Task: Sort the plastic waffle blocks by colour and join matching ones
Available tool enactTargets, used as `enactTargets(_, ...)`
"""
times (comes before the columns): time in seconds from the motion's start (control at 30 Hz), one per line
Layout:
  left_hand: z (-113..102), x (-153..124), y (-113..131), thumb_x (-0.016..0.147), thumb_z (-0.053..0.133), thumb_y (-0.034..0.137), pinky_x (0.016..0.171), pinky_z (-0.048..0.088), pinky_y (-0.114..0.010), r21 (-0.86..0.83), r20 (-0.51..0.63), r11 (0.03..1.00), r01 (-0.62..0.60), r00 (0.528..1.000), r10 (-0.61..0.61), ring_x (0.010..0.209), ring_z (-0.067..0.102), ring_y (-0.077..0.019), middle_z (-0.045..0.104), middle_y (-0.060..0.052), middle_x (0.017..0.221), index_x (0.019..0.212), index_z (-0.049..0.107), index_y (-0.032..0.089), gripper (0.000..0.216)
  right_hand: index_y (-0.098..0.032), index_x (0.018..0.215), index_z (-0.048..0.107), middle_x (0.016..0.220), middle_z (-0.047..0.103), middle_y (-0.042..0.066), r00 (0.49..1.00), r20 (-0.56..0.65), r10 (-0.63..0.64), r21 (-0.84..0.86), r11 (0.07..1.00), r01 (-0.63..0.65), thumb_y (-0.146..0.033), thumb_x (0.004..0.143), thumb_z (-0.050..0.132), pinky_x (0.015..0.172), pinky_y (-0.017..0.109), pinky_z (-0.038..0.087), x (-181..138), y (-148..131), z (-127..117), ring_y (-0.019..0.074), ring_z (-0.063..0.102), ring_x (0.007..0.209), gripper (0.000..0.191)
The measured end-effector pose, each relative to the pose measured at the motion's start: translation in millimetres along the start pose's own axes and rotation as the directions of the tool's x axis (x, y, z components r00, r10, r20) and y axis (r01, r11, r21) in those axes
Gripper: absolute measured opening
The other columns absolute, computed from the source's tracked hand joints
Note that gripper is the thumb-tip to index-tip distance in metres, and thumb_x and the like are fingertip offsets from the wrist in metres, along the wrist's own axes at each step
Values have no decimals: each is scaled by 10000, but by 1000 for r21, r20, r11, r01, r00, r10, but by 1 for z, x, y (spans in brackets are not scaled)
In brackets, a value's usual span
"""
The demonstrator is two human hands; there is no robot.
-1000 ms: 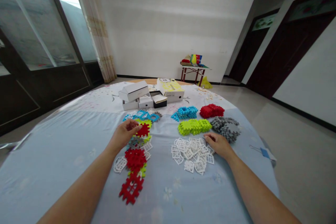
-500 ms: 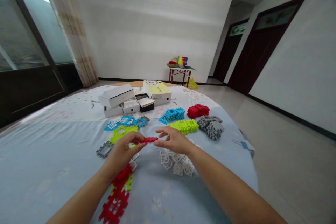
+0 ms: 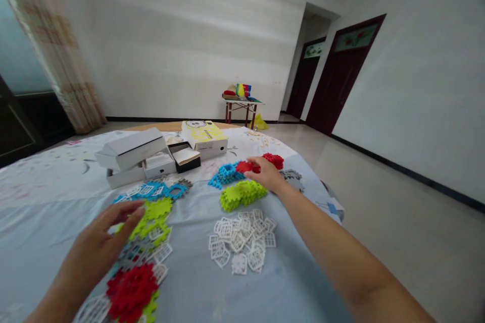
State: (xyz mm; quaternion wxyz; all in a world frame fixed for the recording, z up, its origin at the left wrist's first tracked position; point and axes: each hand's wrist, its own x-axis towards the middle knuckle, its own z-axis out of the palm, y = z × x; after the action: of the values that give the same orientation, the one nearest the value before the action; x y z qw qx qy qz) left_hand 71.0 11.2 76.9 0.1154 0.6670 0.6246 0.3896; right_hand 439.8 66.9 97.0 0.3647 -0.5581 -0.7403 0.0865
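My right hand [image 3: 268, 175] reaches over the far right piles, its thumb and fingers closed on a red toothed building tile [image 3: 243, 166]. Close behind it lies a stack of red tiles [image 3: 274, 161]; blue tiles [image 3: 222, 174] sit to the left. Nearer to me is a heap of lime-green tiles [image 3: 242, 195]. With thumb and fingers apart and nothing between them, my left hand [image 3: 99, 236] hovers beside more lime-green tiles [image 3: 156, 212]. A red tile cluster [image 3: 132, 292] rests at the near left, among white window pieces [image 3: 162, 253].
Loose white window pieces [image 3: 242, 237] form a heap in the middle of the table. Grey tiles [image 3: 293, 177] lie partly behind my right forearm. White boxes [image 3: 132, 149], a black tray [image 3: 184, 156] and a yellow-and-white box [image 3: 204, 137] stand at the back.
My hands have parted. My right hand has moved outward with a red tile, over the blue and red piles; my left hand has let go and drawn left. The view has turned right.
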Motion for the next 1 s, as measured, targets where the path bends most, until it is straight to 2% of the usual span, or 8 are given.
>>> enactTargets(0.1,-8,9,-27,726,404,590,645,504,-349,99,-77,992,79,994,-71,791,589,-199,635,79,915,876,549,369,303,-141,1115,567,1079,602,106,982,-90,163,-225,958,-180,-376,694,613,899,353,359,18,37,-18,224,516,995,484)
enactTargets(0.2,-8,14,-58,749,382,568,686,493,-372,178,-98,979,94,992,-77,733,584,-184,632,100,915,910,518,392,274,-200,1057,605,1048,608,95,955,-119,273,-399,867,-298,-432,705,580,861,398,346,30,56,-21,259,488,995,422)
enactTargets(0.33,-5,17,-84,726,376,572,721,487,-366,236,-99,961,143,987,-123,767,600,-215,655,21,931,925,562,305,381,-229,981,632,1019,606,90,931,-112,346,-536,768,-350,-469,736,524,818,410,337,37,60,-11,272,463,1000,359)
enactTargets(0.5,-10,17,-87,719,356,585,756,477,-358,233,-94,946,225,974,-208,814,610,-236,664,-39,937,934,589,251,461,-208,944,648,1015,602,111,924,-137,356,-617,699,-361,-483,727,534,788,415,348,40,57,-7,291,466,992,368)
enactTargets(0.63,-12,14,-83,715,410,528,759,467,-333,209,-137,941,265,961,-240,836,608,-223,672,-40,897,913,612,231,410,-195,1023,621,1089,586,109,966,-149,212,-552,793,-259,-437,744,543,839,409,351,35,41,-5,278,460,1031,377)
enactTargets(0.77,-6,10,-77,727,424,473,737,459,-282,94,-148,966,240,963,-225,800,611,-189,680,-50,852,921,619,179,403,-163,1013,613,1039,619,84,996,6,-84,-312,946,82,-348,779,538,915,346,333,20,-3,19,206,503,999,307)
enactTargets(0.9,1,7,-76,730,427,461,679,454,-259,33,-175,975,221,961,-212,720,603,-171,682,-44,784,875,634,167,388,-177,1001,604,1017,627,69,935,114,-336,5,941,338,-325,792,542,913,350,344,-18,-71,59,191,508,999,263)
enactTargets(1.0,3,6,-77,730,437,443,656,448,-254,-8,-177,975,223,959,-221,698,599,-165,678,-42,755,865,639,158,375,-191,1023,593,1047,614,68,835,257,-487,190,873,450,-338,793,551,899,351,349,-55,-120,87,181,498,1006,276)
